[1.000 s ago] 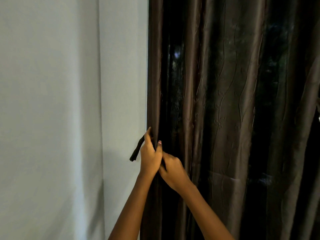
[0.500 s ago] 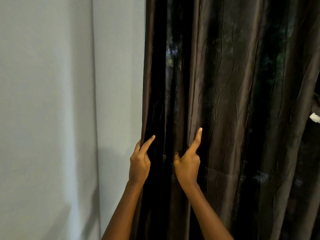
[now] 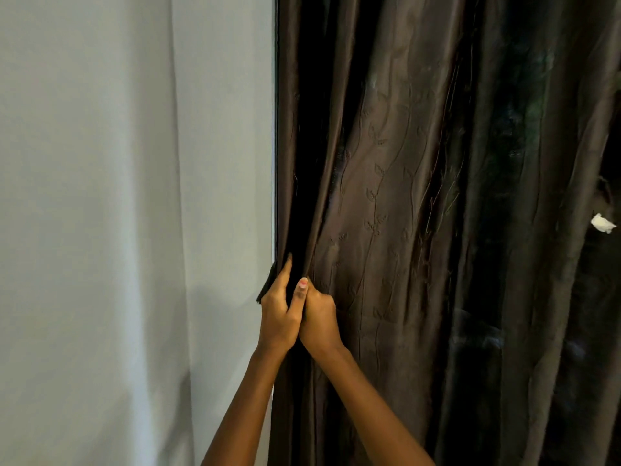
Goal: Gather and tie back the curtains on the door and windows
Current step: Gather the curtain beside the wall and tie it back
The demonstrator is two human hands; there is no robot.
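A dark brown curtain [image 3: 396, 196] with an embossed leaf pattern hangs in folds over the right two thirds of the view. My left hand [image 3: 279, 314] grips its left edge at about waist height, thumb up, fingers wrapped round the gathered cloth. A short dark strip [image 3: 265, 287], maybe a tie-back, sticks out just left of that hand. My right hand [image 3: 319, 317] presses against the left one and holds a pulled-over fold of the curtain. The fingertips of both hands are hidden in the cloth.
A plain pale wall [image 3: 117, 196] fills the left side, with an inner corner line [image 3: 181, 230] running down it. A small white scrap [image 3: 603, 223] sits on the curtain near the right edge.
Half a second ago the hands were apart with forefingers raised on separate folds. Now the right hand has drawn a fold leftwards and the hands are together, gripping the gathered edge.
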